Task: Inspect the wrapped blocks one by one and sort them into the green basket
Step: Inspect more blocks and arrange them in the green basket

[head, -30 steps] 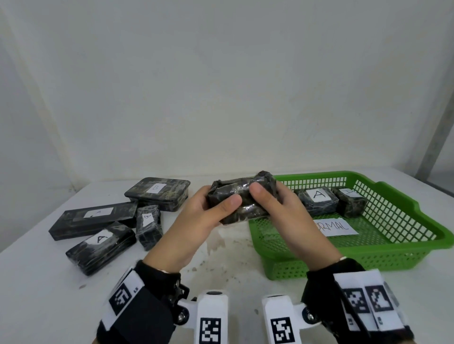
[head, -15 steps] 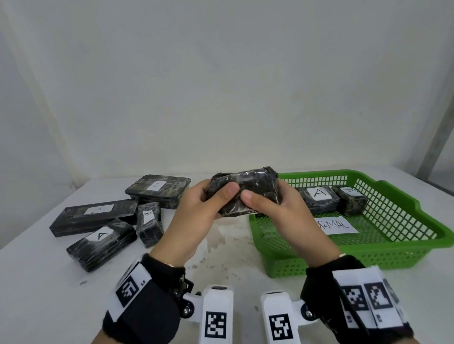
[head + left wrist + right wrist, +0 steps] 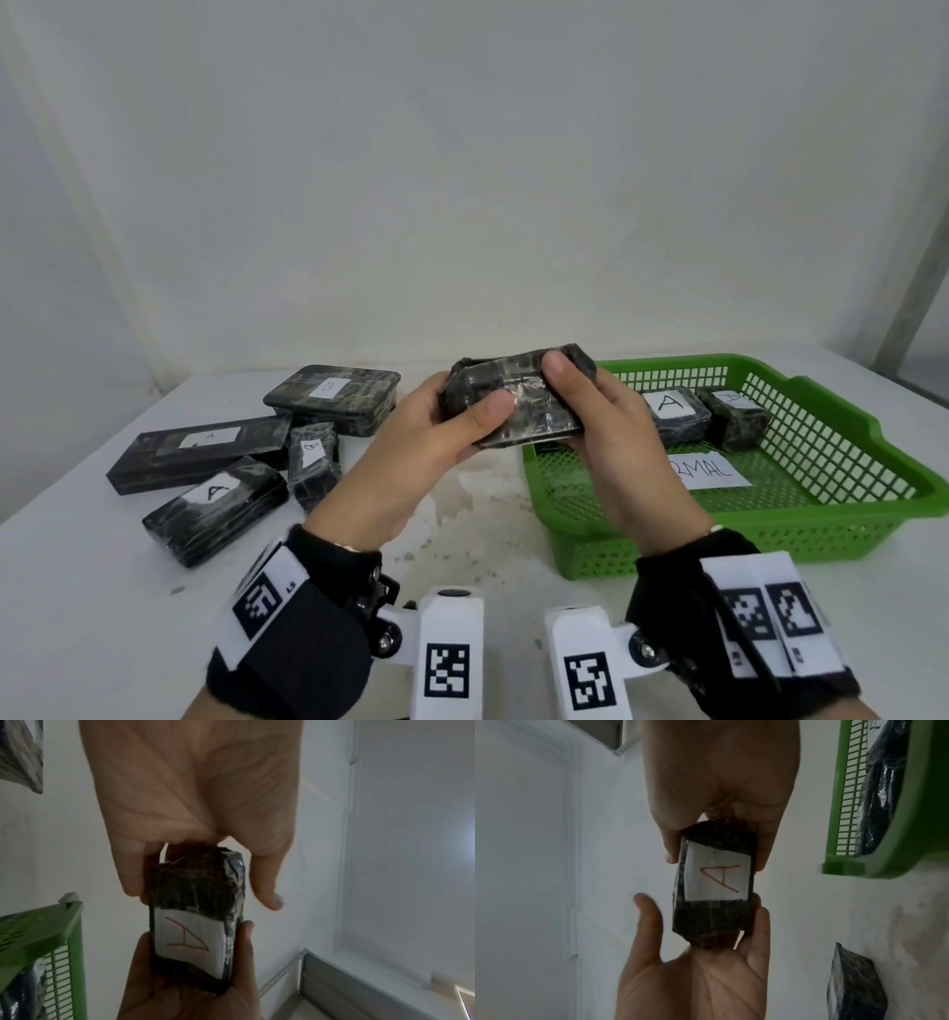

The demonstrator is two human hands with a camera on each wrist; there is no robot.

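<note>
A block wrapped in dark shiny film [image 3: 518,406] is held up in the air between both hands, just left of the green basket [image 3: 873,429]. My left hand [image 3: 462,411] grips its left end, thumb on the near face. My right hand [image 3: 575,390] grips the right end, thumb at the top edge. The far face carries a white label with a red A [image 3: 717,878], also plain in the left wrist view as the label [image 3: 190,939]. Two wrapped blocks [image 3: 672,419] [image 3: 734,419] lie at the basket's back, beside a paper sheet [image 3: 711,470].
Several wrapped blocks lie on the white table at the left: a wide one marked B [image 3: 334,398], a long one [image 3: 200,447], one marked A [image 3: 215,501] and a small one [image 3: 312,460]. A white wall stands close behind the table.
Both hands have kept hold of the block and turned it between them. The right thumb has moved up to the top edge and the left thumb has shifted on the near face.
</note>
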